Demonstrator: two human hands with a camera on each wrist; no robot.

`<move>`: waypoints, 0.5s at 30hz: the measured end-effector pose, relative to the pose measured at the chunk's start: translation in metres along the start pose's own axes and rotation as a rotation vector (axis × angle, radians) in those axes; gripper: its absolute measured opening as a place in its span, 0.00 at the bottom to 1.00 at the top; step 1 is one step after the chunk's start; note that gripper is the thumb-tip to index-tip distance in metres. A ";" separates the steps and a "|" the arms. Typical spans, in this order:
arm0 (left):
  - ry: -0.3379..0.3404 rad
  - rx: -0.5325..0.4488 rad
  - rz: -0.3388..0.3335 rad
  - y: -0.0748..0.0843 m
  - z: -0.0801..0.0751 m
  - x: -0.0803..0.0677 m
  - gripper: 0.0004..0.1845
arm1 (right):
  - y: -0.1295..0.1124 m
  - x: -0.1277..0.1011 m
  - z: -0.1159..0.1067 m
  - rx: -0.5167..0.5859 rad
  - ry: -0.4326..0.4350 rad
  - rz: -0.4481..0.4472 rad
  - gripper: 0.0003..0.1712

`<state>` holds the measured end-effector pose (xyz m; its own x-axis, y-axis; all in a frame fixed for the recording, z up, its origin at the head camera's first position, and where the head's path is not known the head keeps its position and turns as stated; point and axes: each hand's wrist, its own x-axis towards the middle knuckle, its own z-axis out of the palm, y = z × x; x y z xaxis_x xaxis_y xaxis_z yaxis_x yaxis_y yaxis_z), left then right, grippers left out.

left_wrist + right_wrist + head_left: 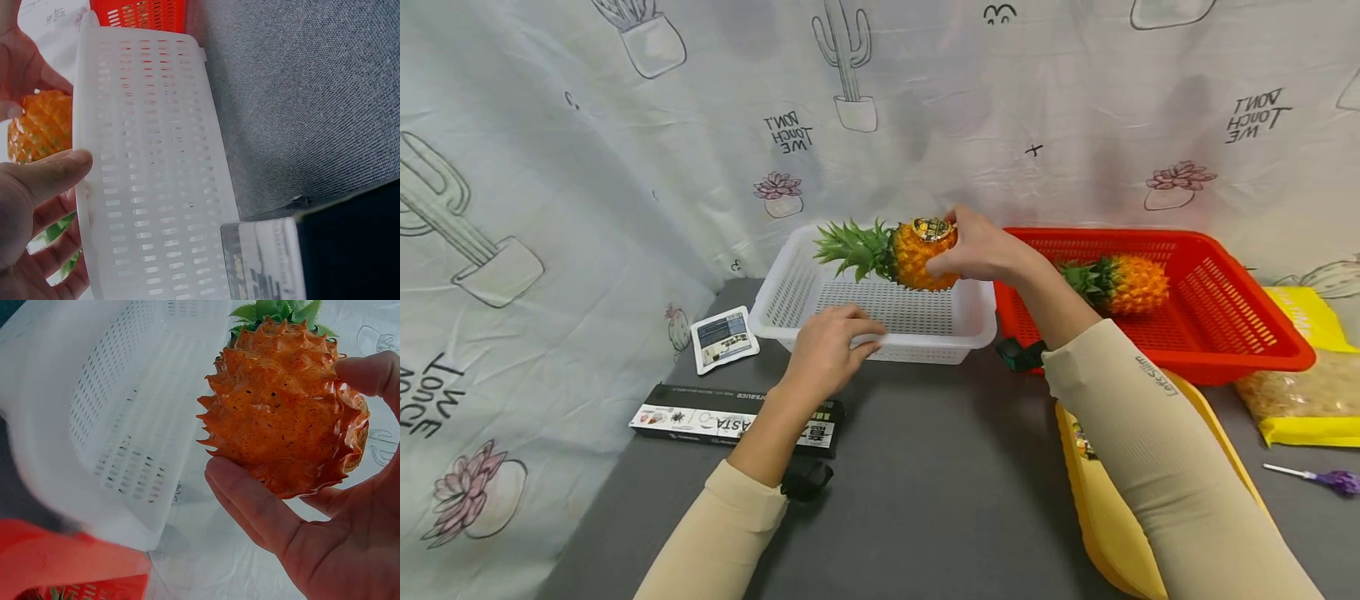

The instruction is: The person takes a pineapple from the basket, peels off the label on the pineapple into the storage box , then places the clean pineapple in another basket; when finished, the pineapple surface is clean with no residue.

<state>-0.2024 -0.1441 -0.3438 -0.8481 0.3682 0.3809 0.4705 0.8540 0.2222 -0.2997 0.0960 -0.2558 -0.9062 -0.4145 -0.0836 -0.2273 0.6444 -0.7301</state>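
Note:
A pineapple (917, 254) with an orange body, green leaves and a gold-and-black label is held in the air above the white basket (880, 340). My right hand (985, 246) grips it by the base, its crown pointing left. In the right wrist view, thumb and fingers (244, 494) wrap the spiky pineapple (281, 406). At the near rim of the white basket, my left hand (829, 350) has its thumb outside and its other fingers inside. The left wrist view shows the thumb of the left hand (37, 206) on the white basket's rim (83, 125).
To the right, a red basket (1225, 367) contains another pineapple (1138, 285). A yellow container (1097, 533) lies under my right arm. On the left are a black pasta box (707, 400) and a white packet (725, 337). A yellow bag (1300, 392) and purple-topped stick (1337, 481) lie far right.

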 end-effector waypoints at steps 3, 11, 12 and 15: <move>0.010 -0.004 -0.007 0.000 0.003 0.000 0.09 | 0.003 -0.009 -0.002 0.009 0.013 0.011 0.49; 0.000 0.005 -0.013 -0.001 0.002 0.001 0.10 | 0.000 -0.028 -0.005 0.016 0.037 0.031 0.50; 0.000 0.006 -0.013 -0.001 0.002 0.001 0.10 | -0.001 -0.031 -0.005 0.010 0.040 0.026 0.50; -0.002 0.008 -0.013 0.000 0.002 0.001 0.10 | -0.002 -0.039 -0.006 -0.006 0.044 0.016 0.50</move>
<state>-0.2036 -0.1434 -0.3457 -0.8548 0.3574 0.3763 0.4573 0.8616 0.2205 -0.2662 0.1148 -0.2473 -0.9245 -0.3754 -0.0656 -0.2143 0.6546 -0.7250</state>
